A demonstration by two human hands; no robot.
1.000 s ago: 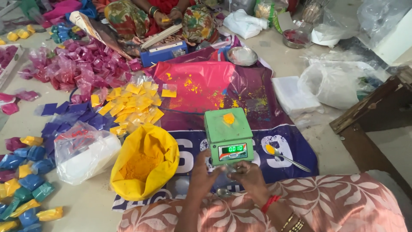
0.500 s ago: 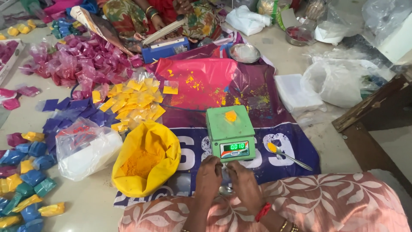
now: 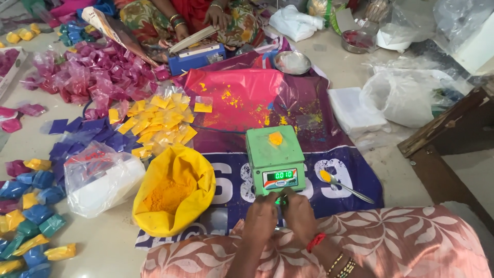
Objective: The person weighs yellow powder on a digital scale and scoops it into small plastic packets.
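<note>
Hands, left (image 3: 261,220) and right (image 3: 300,216), pinch something small, unclear what, below the scale (image 3: 273,160) holding yellow powder (image 3: 276,138); weighing underway.

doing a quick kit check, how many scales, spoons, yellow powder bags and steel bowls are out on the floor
green scale: 1
spoon: 1
yellow powder bag: 1
steel bowls: 2
total: 5
</note>
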